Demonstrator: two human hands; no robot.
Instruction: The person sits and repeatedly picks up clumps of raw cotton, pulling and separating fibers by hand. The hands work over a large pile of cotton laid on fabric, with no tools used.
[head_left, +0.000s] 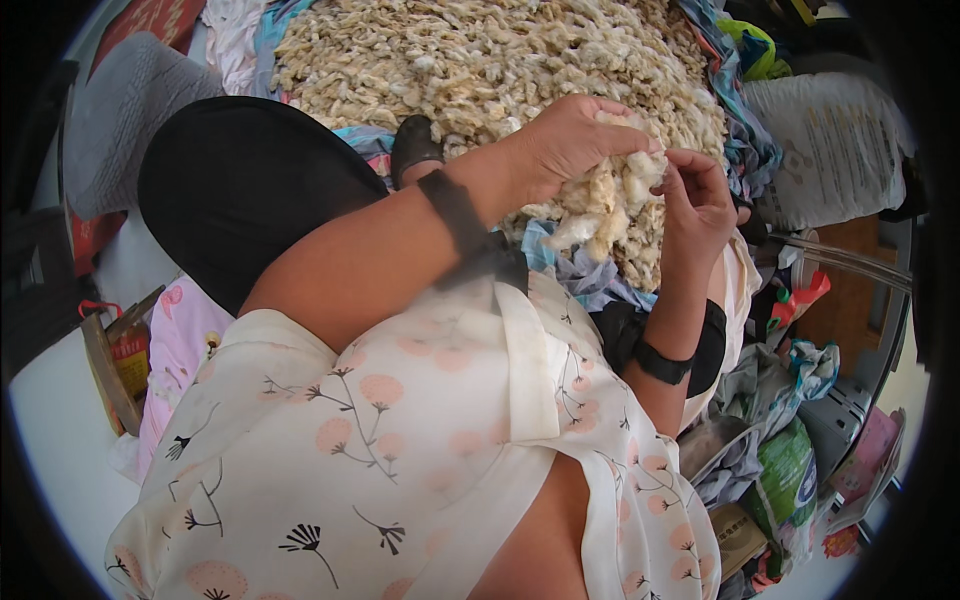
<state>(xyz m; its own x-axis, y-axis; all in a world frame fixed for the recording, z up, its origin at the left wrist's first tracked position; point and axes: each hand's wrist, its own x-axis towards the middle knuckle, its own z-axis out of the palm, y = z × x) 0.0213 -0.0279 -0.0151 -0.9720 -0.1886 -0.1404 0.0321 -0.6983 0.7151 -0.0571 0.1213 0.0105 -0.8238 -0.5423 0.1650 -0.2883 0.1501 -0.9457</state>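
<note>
A clump of cream-coloured raw fibre, apparently cotton (600, 191), hangs between my hands above a large heap of similar tufts (480, 60). My left hand (574, 142) grips the clump from above, thumb and fingers around its upper part. At its right edge, the thumb and fingertips of my right hand (697, 191) pinch the fibre close to the left thumb tip. What lies inside the left palm is hidden. The heap spreads over a colourful cloth (585, 274), which shows along its near edge.
My black-clad knee (247, 195) and a dark shoe (416, 142) border the heap on the left. A packed white plastic bag (825, 146) stands at the right. Below it are a green bag (784, 480), a cardboard box (735, 536) and crumpled cloths. Pink fabric (176, 352) lies at left.
</note>
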